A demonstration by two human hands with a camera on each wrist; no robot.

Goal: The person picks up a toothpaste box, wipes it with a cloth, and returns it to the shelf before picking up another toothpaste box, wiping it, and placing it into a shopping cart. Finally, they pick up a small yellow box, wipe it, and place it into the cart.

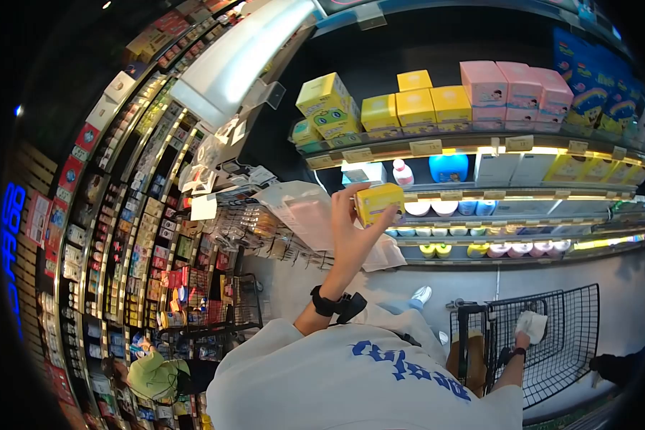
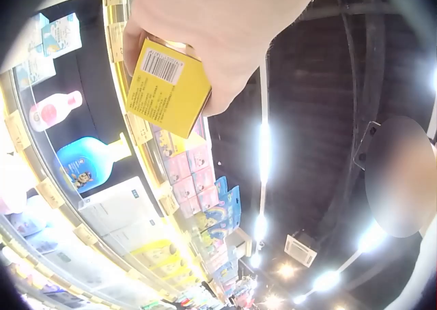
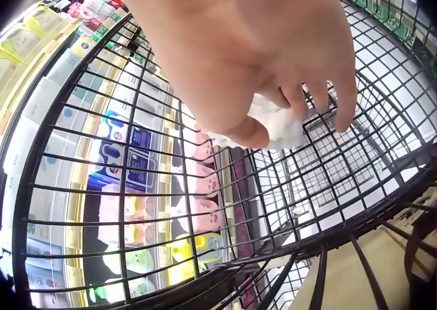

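My left hand [image 1: 352, 240] holds up a small yellow box [image 1: 378, 205] between thumb and fingers, in front of the shelves. In the left wrist view, the yellow box [image 2: 162, 91] shows a barcode and small print on the side facing the camera. Low on the right in the head view, my right hand [image 1: 527, 340] is over the cart basket and grips a white crumpled item [image 1: 534, 326]. Seen from the right wrist, its fingers curl around the white crumpled item [image 3: 276, 124], whose kind I cannot tell; the palm hides part of it.
A black wire shopping cart [image 1: 562, 344] stands at my right. Yellow boxes [image 1: 416, 109] and pink boxes [image 1: 484, 86] line the upper shelf, with a blue bottle [image 1: 448, 168] below. Another person in a green top [image 1: 150, 374] is at the left, near long stocked shelves [image 1: 115, 236].
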